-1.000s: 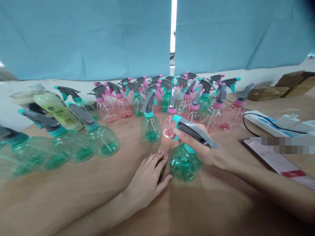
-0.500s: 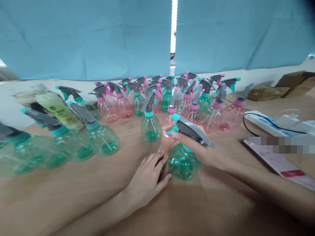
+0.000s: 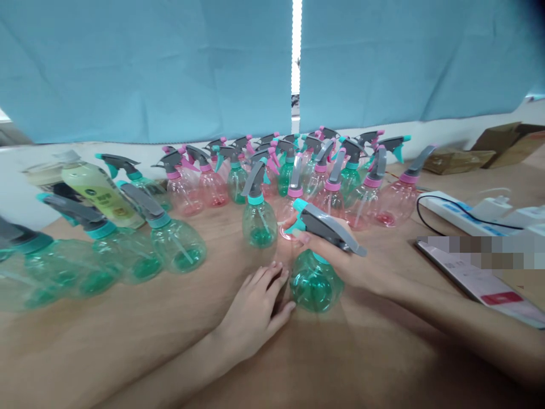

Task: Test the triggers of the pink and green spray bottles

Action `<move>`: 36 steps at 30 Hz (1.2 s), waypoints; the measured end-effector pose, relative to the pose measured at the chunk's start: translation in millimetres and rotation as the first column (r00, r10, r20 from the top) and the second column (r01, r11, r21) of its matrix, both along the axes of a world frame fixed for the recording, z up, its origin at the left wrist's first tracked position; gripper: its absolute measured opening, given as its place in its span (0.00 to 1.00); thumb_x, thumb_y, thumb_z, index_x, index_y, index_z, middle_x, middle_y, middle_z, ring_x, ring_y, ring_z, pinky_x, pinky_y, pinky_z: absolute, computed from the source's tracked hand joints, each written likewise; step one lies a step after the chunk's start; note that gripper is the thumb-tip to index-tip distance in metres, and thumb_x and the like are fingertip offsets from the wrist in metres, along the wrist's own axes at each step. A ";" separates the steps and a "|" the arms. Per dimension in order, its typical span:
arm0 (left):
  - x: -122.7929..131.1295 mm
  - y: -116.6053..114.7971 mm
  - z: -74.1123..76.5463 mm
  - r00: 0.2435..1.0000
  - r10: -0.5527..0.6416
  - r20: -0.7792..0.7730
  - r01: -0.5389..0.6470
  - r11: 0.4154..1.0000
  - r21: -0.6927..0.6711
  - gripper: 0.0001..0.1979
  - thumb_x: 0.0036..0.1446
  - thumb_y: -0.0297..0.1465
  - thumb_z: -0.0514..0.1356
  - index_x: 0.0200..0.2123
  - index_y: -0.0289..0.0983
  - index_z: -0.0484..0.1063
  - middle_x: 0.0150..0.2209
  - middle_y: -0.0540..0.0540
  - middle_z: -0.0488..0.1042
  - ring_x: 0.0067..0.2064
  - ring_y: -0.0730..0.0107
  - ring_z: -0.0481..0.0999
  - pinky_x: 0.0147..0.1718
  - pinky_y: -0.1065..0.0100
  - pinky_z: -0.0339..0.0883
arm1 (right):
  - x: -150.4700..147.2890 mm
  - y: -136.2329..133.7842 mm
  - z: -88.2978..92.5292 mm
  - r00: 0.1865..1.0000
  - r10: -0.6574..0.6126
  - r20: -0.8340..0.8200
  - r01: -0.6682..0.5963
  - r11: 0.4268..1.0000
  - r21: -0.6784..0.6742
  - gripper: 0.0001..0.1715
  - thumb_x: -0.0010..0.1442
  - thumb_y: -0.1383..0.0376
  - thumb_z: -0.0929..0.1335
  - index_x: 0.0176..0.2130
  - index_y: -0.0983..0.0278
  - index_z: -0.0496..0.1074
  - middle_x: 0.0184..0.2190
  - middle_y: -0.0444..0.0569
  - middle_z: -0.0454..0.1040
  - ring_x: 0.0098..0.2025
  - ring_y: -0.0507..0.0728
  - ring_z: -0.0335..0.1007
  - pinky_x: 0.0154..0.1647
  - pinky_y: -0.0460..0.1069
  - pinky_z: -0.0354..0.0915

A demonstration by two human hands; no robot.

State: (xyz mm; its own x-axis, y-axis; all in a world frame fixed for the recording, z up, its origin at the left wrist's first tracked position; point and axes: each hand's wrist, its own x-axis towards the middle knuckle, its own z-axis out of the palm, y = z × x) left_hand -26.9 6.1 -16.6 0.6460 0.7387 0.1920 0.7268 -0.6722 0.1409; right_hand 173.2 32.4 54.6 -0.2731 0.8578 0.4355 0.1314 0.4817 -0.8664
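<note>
My right hand (image 3: 340, 250) is closed around the neck and grey-and-turquoise trigger head of a clear green spray bottle (image 3: 315, 287). The bottle tilts, its nozzle pointing left and its ridged base facing me. Flat on the wooden table (image 3: 179, 352), just left of that bottle, lies my left hand (image 3: 259, 309), fingers stretched out and nothing in it. Another green spray bottle (image 3: 260, 224) stands upright beyond my left fingertips. Partly behind my right hand is a pink spray bottle (image 3: 293, 196).
Several green spray bottles (image 3: 179, 244) stand at the left, before a yellow-green labelled bottle (image 3: 102, 190). Rows of pink and green sprayers fill the back. At right are a phone (image 3: 477, 278), a white power strip (image 3: 455, 210) with a black cable, and cardboard boxes (image 3: 504, 145).
The whole view has shifted slightly. My right hand keeps its grip on the green spray bottle, and my left hand stays resting on the table.
</note>
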 end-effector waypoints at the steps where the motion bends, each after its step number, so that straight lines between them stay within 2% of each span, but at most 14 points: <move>1: -0.1 -0.2 0.1 1.000 -0.001 0.000 0.001 1.000 -0.001 0.19 0.64 0.37 0.56 0.55 0.33 0.68 0.60 0.34 0.67 0.62 0.49 0.65 0.57 0.48 0.64 | 0.0 -0.5 0.6 1.000 0.003 -0.001 -0.003 1.000 -0.009 0.05 0.62 0.60 0.65 0.38 0.59 0.68 0.23 0.39 0.61 0.23 0.51 0.55 0.25 0.47 0.56; 6: 0.0 -0.7 1.0 1.000 -0.002 0.012 0.002 1.000 -0.004 0.20 0.64 0.36 0.57 0.55 0.33 0.67 0.60 0.35 0.68 0.62 0.49 0.65 0.56 0.48 0.65 | -0.6 -0.8 1.2 1.000 -0.005 -0.011 0.005 1.000 0.018 0.04 0.62 0.61 0.66 0.36 0.59 0.67 0.23 0.38 0.62 0.23 0.51 0.56 0.25 0.47 0.57; 13: 0.9 -0.6 1.9 1.000 0.008 -0.029 -0.008 1.000 -0.001 0.21 0.64 0.37 0.57 0.56 0.31 0.67 0.60 0.34 0.67 0.62 0.49 0.65 0.57 0.49 0.64 | 0.6 5.3 -4.7 1.000 -0.017 -0.004 0.018 0.992 0.121 0.18 0.63 0.58 0.66 0.26 0.60 0.57 0.23 0.37 0.56 0.23 0.49 0.49 0.25 0.47 0.53; 23: -0.1 0.1 0.2 1.000 -0.002 -0.015 0.003 1.000 0.020 0.22 0.65 0.36 0.56 0.57 0.31 0.66 0.60 0.34 0.67 0.62 0.50 0.65 0.58 0.48 0.64 | 2.9 -1.7 2.3 0.997 -0.038 0.068 0.027 0.988 0.154 0.18 0.65 0.60 0.64 0.26 0.60 0.56 0.23 0.39 0.53 0.24 0.50 0.47 0.25 0.48 0.52; 26: 0.3 0.2 -0.2 1.000 0.001 -0.007 -0.001 1.000 0.017 0.22 0.64 0.36 0.56 0.58 0.31 0.65 0.60 0.34 0.68 0.62 0.49 0.65 0.58 0.48 0.64 | 1.8 -2.8 2.0 0.998 -0.036 0.049 0.029 0.989 0.142 0.15 0.64 0.58 0.65 0.27 0.60 0.61 0.24 0.39 0.58 0.24 0.50 0.52 0.25 0.47 0.55; 28: 0.6 0.0 -0.2 1.000 0.000 0.004 0.000 1.000 0.017 0.22 0.64 0.36 0.56 0.57 0.32 0.66 0.60 0.34 0.68 0.62 0.50 0.66 0.57 0.48 0.64 | 1.0 -3.5 0.2 0.998 -0.041 0.037 0.036 0.994 0.106 0.10 0.63 0.57 0.65 0.33 0.59 0.68 0.25 0.40 0.63 0.25 0.51 0.56 0.26 0.48 0.57; 30: 1.0 -0.4 0.0 1.000 0.001 0.012 -0.001 1.000 0.020 0.21 0.64 0.36 0.56 0.57 0.32 0.66 0.60 0.35 0.68 0.62 0.50 0.66 0.58 0.48 0.64 | -0.1 -4.4 -2.2 0.998 -0.066 0.024 0.064 0.995 0.073 0.10 0.62 0.56 0.66 0.38 0.59 0.71 0.25 0.41 0.66 0.25 0.52 0.59 0.25 0.48 0.58; 34: 1.1 -1.1 0.2 1.000 0.009 0.017 -0.009 1.000 0.026 0.21 0.64 0.36 0.57 0.56 0.31 0.67 0.59 0.35 0.69 0.62 0.50 0.66 0.58 0.49 0.64 | -2.0 -6.7 -5.7 0.989 -0.145 0.002 0.145 0.988 0.046 0.13 0.58 0.53 0.69 0.36 0.59 0.73 0.21 0.39 0.65 0.23 0.51 0.58 0.24 0.48 0.57; 36: 0.9 -1.3 0.4 1.000 0.009 0.015 -0.010 1.000 0.026 0.22 0.64 0.36 0.57 0.57 0.30 0.66 0.59 0.34 0.69 0.61 0.50 0.66 0.58 0.49 0.63 | -0.7 -8.9 -7.6 0.982 -0.181 0.056 0.178 0.983 0.051 0.15 0.54 0.52 0.72 0.34 0.60 0.73 0.19 0.38 0.63 0.22 0.51 0.57 0.23 0.48 0.58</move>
State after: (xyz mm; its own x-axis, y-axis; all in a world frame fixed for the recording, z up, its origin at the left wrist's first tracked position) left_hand -26.0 4.8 -16.2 0.6360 0.7395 0.2206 0.7310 -0.6689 0.1347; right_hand 172.6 23.5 47.0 -0.1437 0.8750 0.4623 0.2707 0.4841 -0.8321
